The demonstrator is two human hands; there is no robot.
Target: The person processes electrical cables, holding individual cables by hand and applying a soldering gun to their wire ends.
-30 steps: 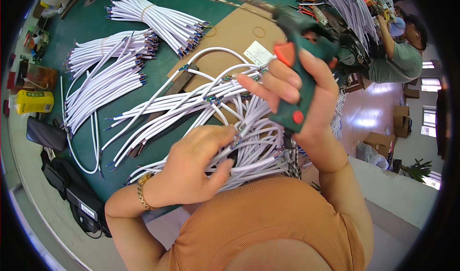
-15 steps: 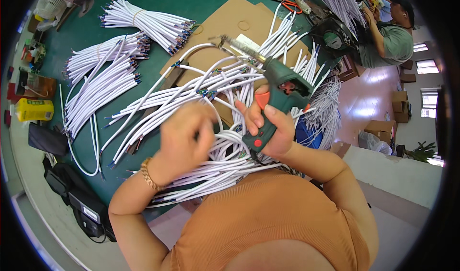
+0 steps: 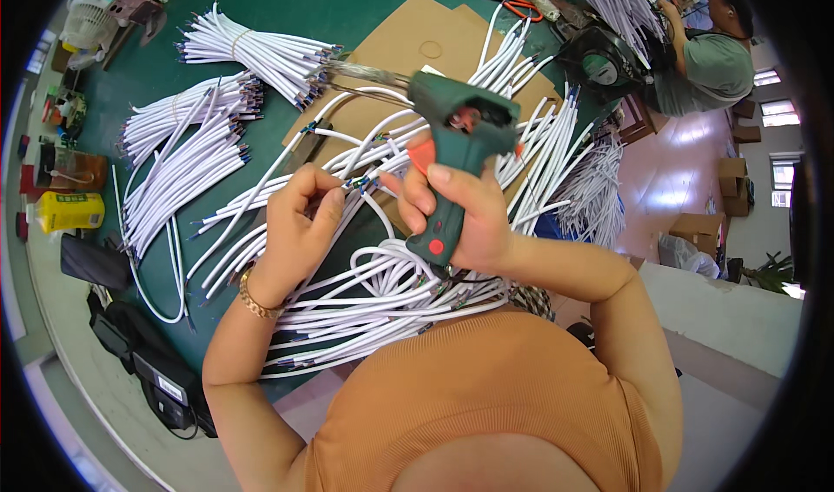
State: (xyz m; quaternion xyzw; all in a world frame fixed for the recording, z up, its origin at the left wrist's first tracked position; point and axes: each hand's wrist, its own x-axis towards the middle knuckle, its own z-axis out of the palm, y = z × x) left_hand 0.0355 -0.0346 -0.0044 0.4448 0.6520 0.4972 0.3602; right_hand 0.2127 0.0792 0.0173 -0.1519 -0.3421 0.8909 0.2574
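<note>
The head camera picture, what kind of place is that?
Probably a workshop or small factory. Bundles of white cables lie on a big green table, the person wearing the camera holds a green pistol-shaped tool, and another person sits nearby.

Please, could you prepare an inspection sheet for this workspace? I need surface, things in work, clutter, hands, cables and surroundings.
Surface: green table, with brown cardboard under some cables.
Things in work: green tool with orange trigger and long metal tip, pointing toward the picture's left.
Clutter: orange-handled pliers at the far side; yellow bottle at the left.
Hands: right hand grips the tool; left hand has its fingertips at coloured wires, firmness of hold unclear.
Cables: white cables spread loosely, coloured wires at ends; white bundle at upper left, banded.
Surroundings: another person at upper right; cardboard boxes beyond.
</note>
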